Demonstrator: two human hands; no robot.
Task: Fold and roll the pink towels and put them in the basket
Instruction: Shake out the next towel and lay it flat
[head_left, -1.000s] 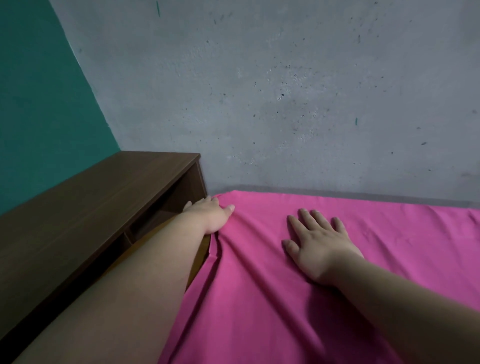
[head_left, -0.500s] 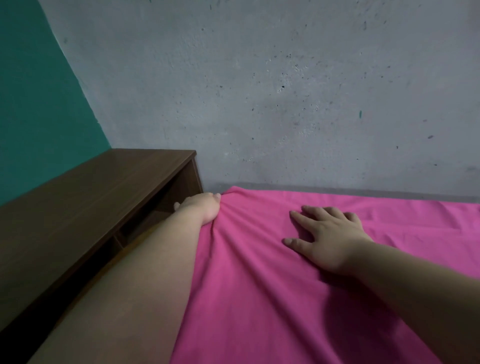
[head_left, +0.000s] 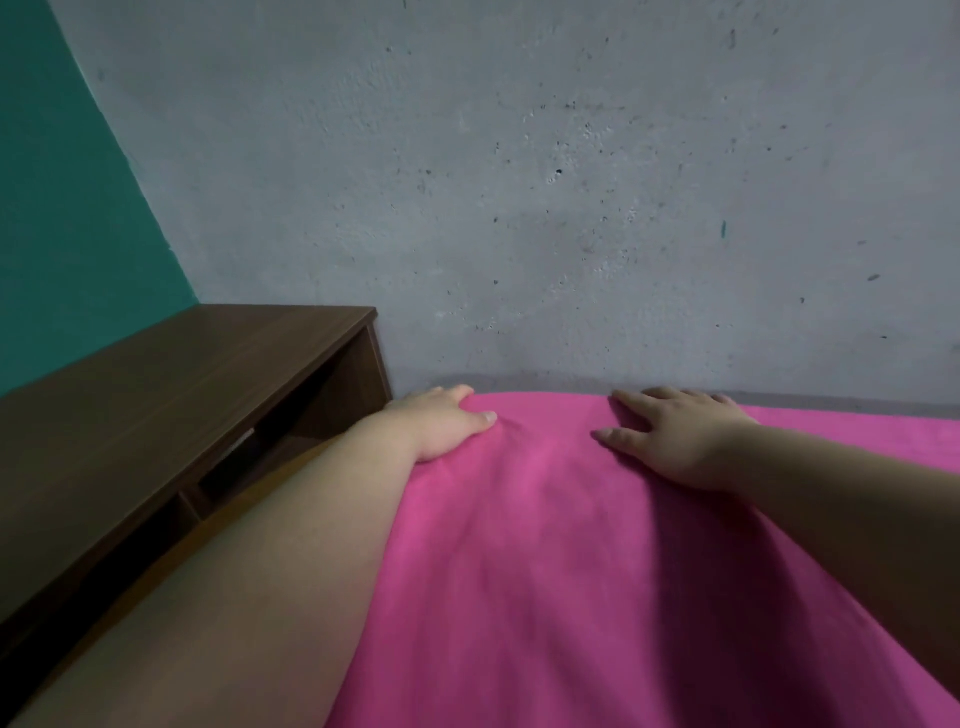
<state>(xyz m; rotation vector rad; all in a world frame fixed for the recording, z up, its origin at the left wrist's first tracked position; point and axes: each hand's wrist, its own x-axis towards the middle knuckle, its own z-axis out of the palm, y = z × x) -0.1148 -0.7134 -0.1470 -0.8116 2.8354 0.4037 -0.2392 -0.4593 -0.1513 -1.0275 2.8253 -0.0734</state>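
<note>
Pink towel (head_left: 545, 545) flat, far edge along wall (head_left: 519, 208), shelf (head_left: 156, 395) at left. L hand (head_left: 441, 421) on far-left corner, grip unclear; R hand (head_left: 680, 436) spread flat.

a pink towel (head_left: 597, 561) lies spread flat, its far edge running near the grey wall.

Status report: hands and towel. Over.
Left hand on far left corner of pink towel, grip unclear. Right hand flat at far edge. Towel spread, unfolded. Wooden shelf beside left arm.
</note>
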